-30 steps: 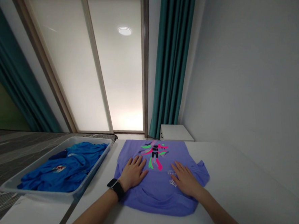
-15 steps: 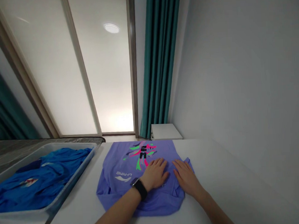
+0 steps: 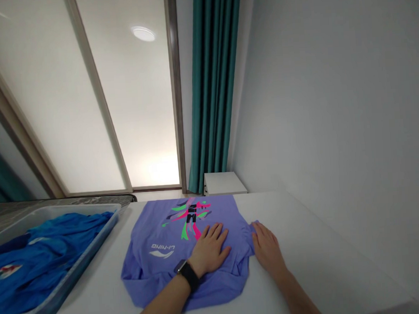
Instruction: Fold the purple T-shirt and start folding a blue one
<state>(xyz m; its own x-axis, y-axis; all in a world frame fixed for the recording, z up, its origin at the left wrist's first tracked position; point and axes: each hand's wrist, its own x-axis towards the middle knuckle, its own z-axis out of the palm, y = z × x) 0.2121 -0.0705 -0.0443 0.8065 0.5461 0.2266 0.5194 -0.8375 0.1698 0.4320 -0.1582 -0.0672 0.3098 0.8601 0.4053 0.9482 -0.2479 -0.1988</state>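
A purple T-shirt (image 3: 157, 236) with a pink, green and black print lies spread on the white table (image 3: 318, 250). My left hand (image 3: 210, 249), with a black watch on its wrist, lies flat on the shirt's middle, fingers stretched out. My right hand (image 3: 266, 247) rests flat at the shirt's right edge, over a small fold of sleeve, fingers also stretched out. Neither hand grips anything.
A grey tray (image 3: 79, 264) holding crumpled blue clothes (image 3: 34, 260) stands on the left. A white wall runs close along the table's right side. Behind the table are a small white cabinet (image 3: 223, 183), teal curtains (image 3: 210, 90) and frosted sliding doors.
My left hand slid from the shirt's left side to its middle. My right hand moved outward to the right edge, pushing the sleeve in. The view shifted right.
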